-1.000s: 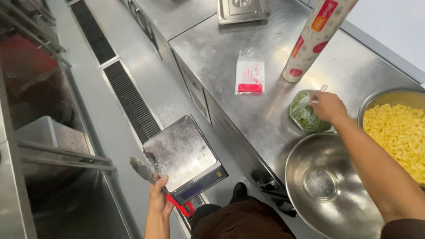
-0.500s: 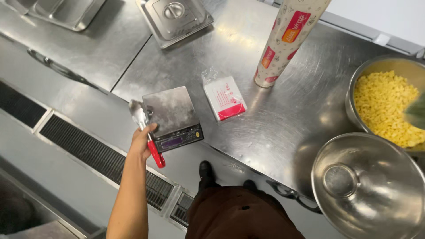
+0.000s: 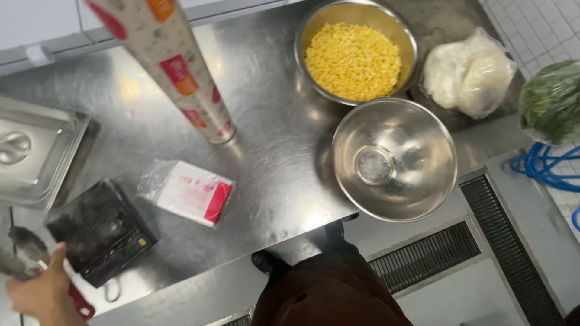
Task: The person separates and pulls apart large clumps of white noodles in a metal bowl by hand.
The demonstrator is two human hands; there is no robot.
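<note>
Our left hand (image 3: pixel 42 296) sits at the lower left corner of the head view, closed around a red-handled utensil (image 3: pixel 78 300) whose metal end (image 3: pixel 21 250) extends up and to the left of the thumb; the red handle runs down and to the right past the palm, so the utensil's long axis lies diagonally across the counter edge. The kitchen scale (image 3: pixel 99 232), a dark flat unit wrapped in film, rests on the steel counter (image 3: pixel 272 157) just beside this hand, immediately up and to the right of the thumb; we cannot tell whether the fingers also touch its near corner. Its long axis runs from upper left to lower right, display end toward us. Our right hand is out of view, so the left hand is the only one near the scale. To the right of the scale lies a red-and-white packet (image 3: pixel 190 193), and beyond it a tall printed roll (image 3: pixel 175 66) stands tilted in the picture. An empty steel bowl (image 3: pixel 394 160) sits well apart at the right, touching a bowl of yellow kernels (image 3: pixel 353 54). A lidded steel pan (image 3: pixel 36 151) lies at the far left.
</note>
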